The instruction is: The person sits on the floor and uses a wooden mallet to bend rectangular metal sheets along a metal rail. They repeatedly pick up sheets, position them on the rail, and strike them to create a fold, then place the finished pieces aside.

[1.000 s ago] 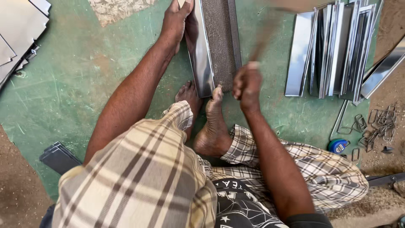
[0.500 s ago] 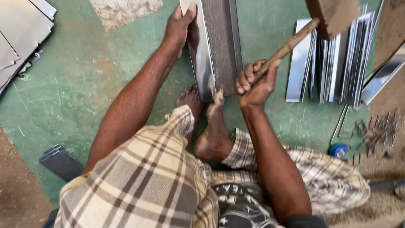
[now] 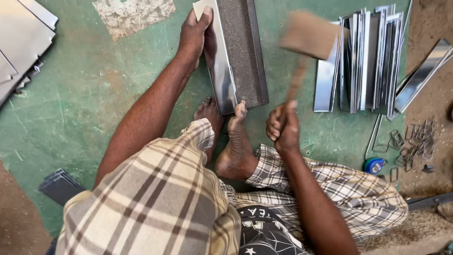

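My left hand (image 3: 194,35) grips the left edge of a shiny bent metal sheet (image 3: 221,66) that lies against a dark steel angle bar (image 3: 243,52) on the green floor. My toes (image 3: 238,111) press on the near end of the sheet and bar. My right hand (image 3: 282,126) is closed around the handle of a wooden mallet (image 3: 309,35), whose blurred head hangs above and to the right of the bar.
A row of folded shiny metal pieces (image 3: 365,56) stands to the right. Flat sheets (image 3: 19,38) lie at the top left. Wire clips (image 3: 415,139) and a blue tape measure (image 3: 375,165) sit at the right; a dark block (image 3: 59,186) is at the lower left.
The mallet went from low near the bar up to the upper right, then swung back left towards the bar. My left hand stayed on the sheet.
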Demonstrator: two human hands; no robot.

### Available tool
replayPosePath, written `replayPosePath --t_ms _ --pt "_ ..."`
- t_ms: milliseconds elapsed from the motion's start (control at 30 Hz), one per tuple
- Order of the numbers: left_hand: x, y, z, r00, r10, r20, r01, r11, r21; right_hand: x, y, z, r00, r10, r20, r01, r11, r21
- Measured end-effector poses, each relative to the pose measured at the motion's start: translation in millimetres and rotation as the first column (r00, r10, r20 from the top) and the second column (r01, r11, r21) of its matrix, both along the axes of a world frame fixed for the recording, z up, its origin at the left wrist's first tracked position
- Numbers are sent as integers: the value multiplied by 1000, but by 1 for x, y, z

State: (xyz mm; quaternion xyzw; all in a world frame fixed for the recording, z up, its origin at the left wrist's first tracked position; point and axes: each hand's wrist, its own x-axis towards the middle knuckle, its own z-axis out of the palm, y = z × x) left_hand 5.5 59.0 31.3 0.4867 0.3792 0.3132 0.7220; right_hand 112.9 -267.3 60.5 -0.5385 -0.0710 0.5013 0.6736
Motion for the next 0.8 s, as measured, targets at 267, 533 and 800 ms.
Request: replayPosePath --t_ms 267,533,800 --pt "4 -1 -4 998 55 32 -56 997 47 -7 -21 -8 955 284 81 -229 885 -406" --pt "-10 -99 -11 978 188 -93 -195 978 -68 -16 -17 6 982 137 -132 -157 974 -162" --pt "-9 -116 -22 949 284 137 -291 956 38 -23 -9 49 973 84 213 -46 983 -179"
